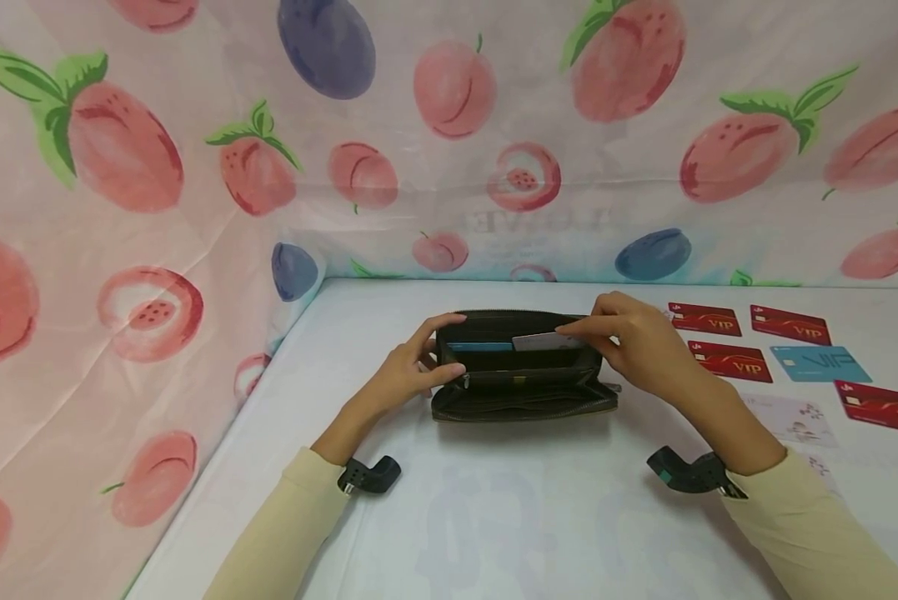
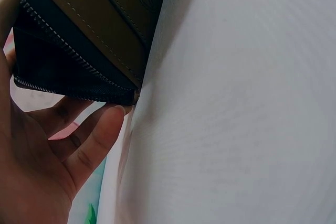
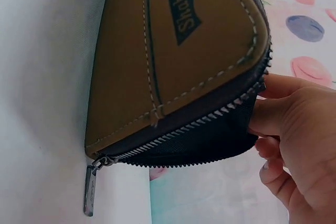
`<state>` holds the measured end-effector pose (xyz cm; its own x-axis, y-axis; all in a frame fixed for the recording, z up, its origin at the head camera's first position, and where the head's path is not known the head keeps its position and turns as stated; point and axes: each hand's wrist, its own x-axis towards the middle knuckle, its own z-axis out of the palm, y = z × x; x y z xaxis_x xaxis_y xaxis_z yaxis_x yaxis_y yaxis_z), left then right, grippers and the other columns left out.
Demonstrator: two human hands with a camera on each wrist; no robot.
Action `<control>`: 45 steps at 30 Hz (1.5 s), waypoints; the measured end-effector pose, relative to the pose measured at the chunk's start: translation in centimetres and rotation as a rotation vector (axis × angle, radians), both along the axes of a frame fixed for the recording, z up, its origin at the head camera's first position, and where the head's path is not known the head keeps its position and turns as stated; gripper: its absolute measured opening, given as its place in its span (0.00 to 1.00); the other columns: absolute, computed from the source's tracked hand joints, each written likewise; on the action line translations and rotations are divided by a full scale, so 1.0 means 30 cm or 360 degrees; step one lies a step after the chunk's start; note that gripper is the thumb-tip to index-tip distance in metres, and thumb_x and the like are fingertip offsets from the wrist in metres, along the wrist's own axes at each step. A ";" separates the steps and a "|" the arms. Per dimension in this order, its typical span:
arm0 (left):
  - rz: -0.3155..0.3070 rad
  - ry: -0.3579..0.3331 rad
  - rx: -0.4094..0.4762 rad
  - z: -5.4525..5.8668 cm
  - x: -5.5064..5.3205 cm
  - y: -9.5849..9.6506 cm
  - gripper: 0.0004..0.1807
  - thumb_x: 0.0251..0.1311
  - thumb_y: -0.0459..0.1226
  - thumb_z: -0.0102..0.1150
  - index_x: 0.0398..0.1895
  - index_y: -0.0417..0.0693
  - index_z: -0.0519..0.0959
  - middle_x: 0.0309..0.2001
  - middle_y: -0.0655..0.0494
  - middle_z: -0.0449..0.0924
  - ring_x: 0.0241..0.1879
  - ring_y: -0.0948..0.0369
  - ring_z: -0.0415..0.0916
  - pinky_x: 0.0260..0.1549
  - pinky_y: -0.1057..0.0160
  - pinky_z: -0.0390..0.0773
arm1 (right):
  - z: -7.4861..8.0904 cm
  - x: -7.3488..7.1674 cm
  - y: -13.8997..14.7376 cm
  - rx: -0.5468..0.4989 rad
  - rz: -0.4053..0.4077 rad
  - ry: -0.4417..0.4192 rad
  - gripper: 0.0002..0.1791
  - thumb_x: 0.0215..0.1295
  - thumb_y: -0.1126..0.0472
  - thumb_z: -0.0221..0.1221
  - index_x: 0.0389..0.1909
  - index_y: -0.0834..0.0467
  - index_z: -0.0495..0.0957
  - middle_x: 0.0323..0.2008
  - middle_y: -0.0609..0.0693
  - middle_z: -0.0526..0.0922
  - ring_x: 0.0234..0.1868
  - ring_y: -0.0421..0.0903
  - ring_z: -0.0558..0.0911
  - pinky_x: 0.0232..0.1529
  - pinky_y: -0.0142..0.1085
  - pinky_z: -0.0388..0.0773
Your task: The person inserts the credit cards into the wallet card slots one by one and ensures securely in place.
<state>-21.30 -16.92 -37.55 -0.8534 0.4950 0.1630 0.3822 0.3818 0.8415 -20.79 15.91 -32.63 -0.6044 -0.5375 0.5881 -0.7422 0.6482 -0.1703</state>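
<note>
A dark zip-around wallet (image 1: 524,406) stands unzipped on the white table, its inside facing up. My left hand (image 1: 399,375) grips its left end, fingers at the back edge and thumb at the inner divider. With thumb and fingers my right hand (image 1: 639,346) pinches a pale card (image 1: 542,341), whose lower part is hidden inside the wallet. Beside it a blue card (image 1: 479,352) sits in the wallet's back section. The wrist views show the brown outer face (image 3: 157,72), with a metal zipper pull (image 3: 90,191) hanging at one corner.
To the right lie several red VIP cards (image 1: 729,361), a blue VIP card (image 1: 821,364) and pale flowered cards (image 1: 790,419), partly behind the right forearm. A fruit-print cloth (image 1: 449,183) rises at the back and left of the table (image 1: 539,517).
</note>
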 end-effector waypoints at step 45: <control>0.0011 0.0000 -0.0023 0.003 0.005 0.005 0.36 0.63 0.43 0.61 0.70 0.73 0.56 0.34 0.48 0.75 0.32 0.56 0.80 0.23 0.52 0.77 | -0.003 0.000 0.026 0.0139 0.0039 -0.0266 0.19 0.54 0.73 0.66 0.44 0.52 0.87 0.23 0.41 0.68 0.23 0.39 0.64 0.22 0.32 0.65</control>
<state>-21.14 -16.76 -37.46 -0.8568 0.4915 0.1559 0.3795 0.3964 0.8360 -20.80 16.68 -32.71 -0.6757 -0.5978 0.4313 -0.7241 0.6478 -0.2365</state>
